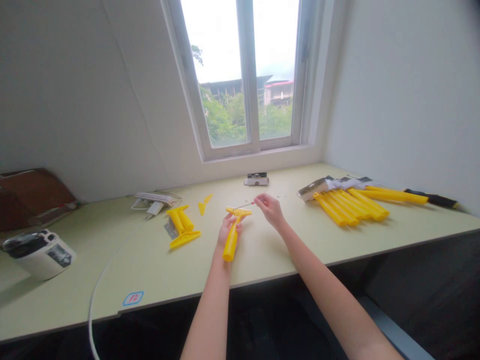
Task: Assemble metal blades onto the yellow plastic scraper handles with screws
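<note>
My left hand [228, 229] grips a yellow plastic T-shaped handle [231, 244], its crossbar [238, 212] pointing away from me. My right hand [270, 210] pinches a thin metal pin or small screwdriver [243, 205] with a red end, and its tip reaches towards the crossbar. Left of my hands lie loose yellow plastic parts [180, 220] and a separate yellow bar [185, 239] on the pale green desk [240, 260]. A row of similar yellow handles [348, 207] lies at the right.
A small boxed item [257, 178] stands below the window [243, 75]. White packaging [153, 200] lies at the left, near a white appliance [39, 255] and a brown bag [33, 197]. A white cable [92, 300] runs over the desk's front edge.
</note>
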Motion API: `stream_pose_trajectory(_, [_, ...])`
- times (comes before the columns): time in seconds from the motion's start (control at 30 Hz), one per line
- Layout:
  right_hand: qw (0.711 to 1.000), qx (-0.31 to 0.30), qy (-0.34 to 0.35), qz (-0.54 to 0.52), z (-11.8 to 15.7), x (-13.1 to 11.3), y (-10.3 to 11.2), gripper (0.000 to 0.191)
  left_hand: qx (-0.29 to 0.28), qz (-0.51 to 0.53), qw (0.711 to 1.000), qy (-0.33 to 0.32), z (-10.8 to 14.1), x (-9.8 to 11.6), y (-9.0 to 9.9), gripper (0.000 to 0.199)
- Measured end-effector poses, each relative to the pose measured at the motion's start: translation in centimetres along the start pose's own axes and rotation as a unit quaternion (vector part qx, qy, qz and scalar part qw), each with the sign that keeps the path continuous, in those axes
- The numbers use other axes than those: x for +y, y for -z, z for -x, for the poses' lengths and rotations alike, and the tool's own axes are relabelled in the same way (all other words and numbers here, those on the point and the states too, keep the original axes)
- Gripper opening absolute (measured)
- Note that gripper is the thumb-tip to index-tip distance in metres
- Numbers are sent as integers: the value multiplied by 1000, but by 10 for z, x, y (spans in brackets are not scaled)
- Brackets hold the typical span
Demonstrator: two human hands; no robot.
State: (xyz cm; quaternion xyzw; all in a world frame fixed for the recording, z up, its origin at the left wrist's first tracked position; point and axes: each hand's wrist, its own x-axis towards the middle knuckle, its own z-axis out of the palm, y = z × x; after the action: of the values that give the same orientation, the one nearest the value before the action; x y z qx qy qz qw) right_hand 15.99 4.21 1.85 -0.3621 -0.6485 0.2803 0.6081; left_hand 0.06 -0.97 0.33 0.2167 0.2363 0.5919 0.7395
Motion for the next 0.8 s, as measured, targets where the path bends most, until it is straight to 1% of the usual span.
stream_pose_trajectory(0.23, [1000, 5, 15, 21, 2, -4, 1, 24, 16, -56, 998, -31, -2, -2, -1, 40])
stream_pose_trajectory(0.47, [999, -2, 25, 23, 2, -5, 1, 23, 9, -50, 998, -22, -2, -1, -1, 37])
stream_pose_trajectory(0.67, [998, 3, 37, 42, 2, -7, 1, 27, 14, -49, 998, -27, 0, -1, -2, 34])
stream_pose_trajectory(0.8, [998, 6, 40, 39, 2, -7, 1, 26, 11, -51, 998, -25, 1, -1, -3, 35])
